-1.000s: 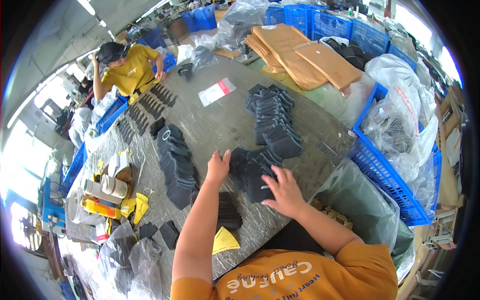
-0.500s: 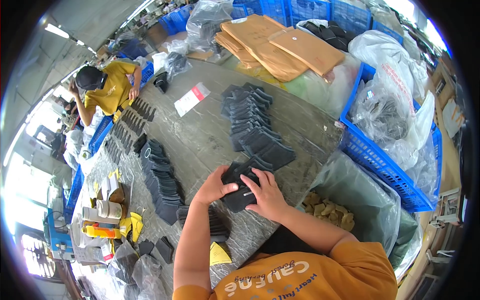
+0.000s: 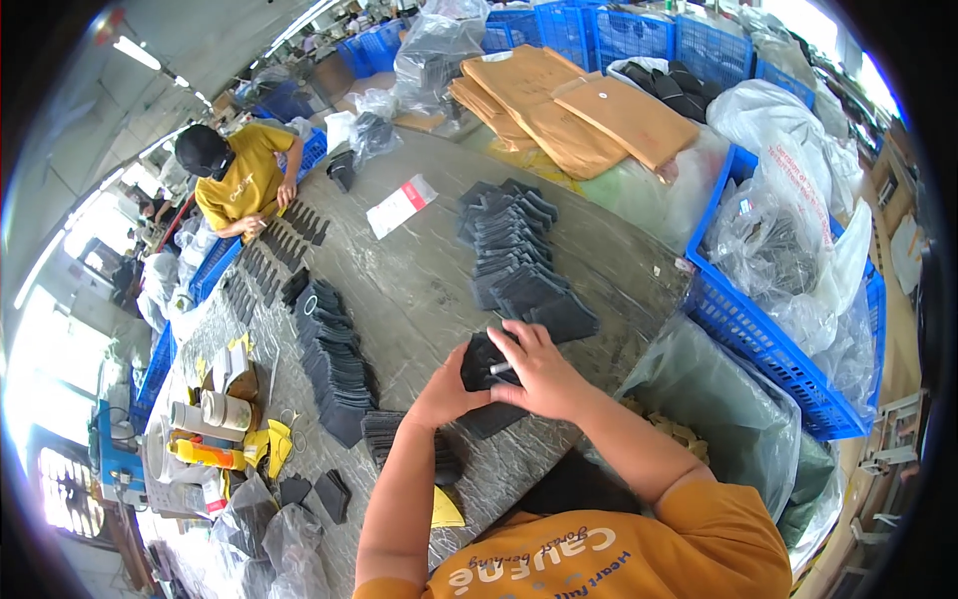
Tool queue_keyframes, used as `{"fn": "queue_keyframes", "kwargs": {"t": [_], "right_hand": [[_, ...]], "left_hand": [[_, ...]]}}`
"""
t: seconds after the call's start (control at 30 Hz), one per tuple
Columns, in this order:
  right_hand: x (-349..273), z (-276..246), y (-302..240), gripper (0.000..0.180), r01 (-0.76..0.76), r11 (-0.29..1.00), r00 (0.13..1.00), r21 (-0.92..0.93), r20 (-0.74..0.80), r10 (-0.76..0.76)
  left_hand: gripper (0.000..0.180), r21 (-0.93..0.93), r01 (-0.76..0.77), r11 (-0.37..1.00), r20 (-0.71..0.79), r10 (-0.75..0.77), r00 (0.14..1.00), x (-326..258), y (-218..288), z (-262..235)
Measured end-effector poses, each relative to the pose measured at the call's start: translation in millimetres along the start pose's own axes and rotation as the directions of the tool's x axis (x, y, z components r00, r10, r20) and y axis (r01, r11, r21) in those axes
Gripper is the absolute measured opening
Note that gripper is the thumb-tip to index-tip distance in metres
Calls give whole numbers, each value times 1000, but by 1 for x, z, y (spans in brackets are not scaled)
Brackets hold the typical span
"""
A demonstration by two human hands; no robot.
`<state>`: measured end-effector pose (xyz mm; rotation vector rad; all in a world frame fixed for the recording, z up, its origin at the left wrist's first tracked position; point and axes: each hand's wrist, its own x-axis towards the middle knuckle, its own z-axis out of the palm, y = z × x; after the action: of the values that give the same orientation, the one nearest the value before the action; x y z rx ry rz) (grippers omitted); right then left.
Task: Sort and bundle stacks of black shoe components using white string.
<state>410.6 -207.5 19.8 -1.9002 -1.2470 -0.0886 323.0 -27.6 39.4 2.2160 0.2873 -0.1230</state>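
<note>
My left hand (image 3: 446, 392) and my right hand (image 3: 544, 374) grip a dark fabric piece (image 3: 479, 361) between them, above the near part of the table. Their thumbs come together at its near edge. A thin white stick-like tool (image 3: 499, 368) pokes out between the fingers of my right hand; its kind cannot be made out. Another dark piece (image 3: 491, 420) lies beneath my hands. Just beyond them, a fanned row of dark fabric pieces (image 3: 519, 250) lies overlapped on the table. Left of my left forearm is a short dark stack (image 3: 384, 439).
A second dark row (image 3: 334, 369) runs along the left. Beyond it, a co-worker (image 3: 244, 180) has hands by small dark strips (image 3: 274, 245). Bottles and rolls (image 3: 215, 414) stand left. Right are a blue crate (image 3: 763, 339) and a plastic-lined bin (image 3: 718, 384). Brown paper packages (image 3: 559, 110) lie at the back.
My hands have drawn together, and the fabric piece that lay flatter under them is now gripped between them. The co-worker's raised hand has come down to the table. The view has shifted slightly.
</note>
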Motion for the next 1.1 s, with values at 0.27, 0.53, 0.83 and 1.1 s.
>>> {"fn": "queue_keyframes", "kwargs": {"t": [0.27, 0.53, 0.83, 1.1], "right_hand": [[132, 91, 12, 18, -95, 988, 887, -120, 440, 139], [118, 6, 9, 73, 95, 914, 884, 394, 388, -259], [-27, -8, 4, 108, 82, 945, 972, 315, 183, -145], [-35, 1, 2, 103, -13, 971, 960, 240, 274, -55]], "left_hand": [[84, -44, -68, 997, 13, 69, 998, 2, -7, 11], [92, 167, -132, 977, -77, 146, 986, -12, -8, 14], [85, 228, -401, 887, -201, 446, 872, -39, -1, 37], [53, -631, -462, 623, -533, 85, 842, -35, -22, 82]]}}
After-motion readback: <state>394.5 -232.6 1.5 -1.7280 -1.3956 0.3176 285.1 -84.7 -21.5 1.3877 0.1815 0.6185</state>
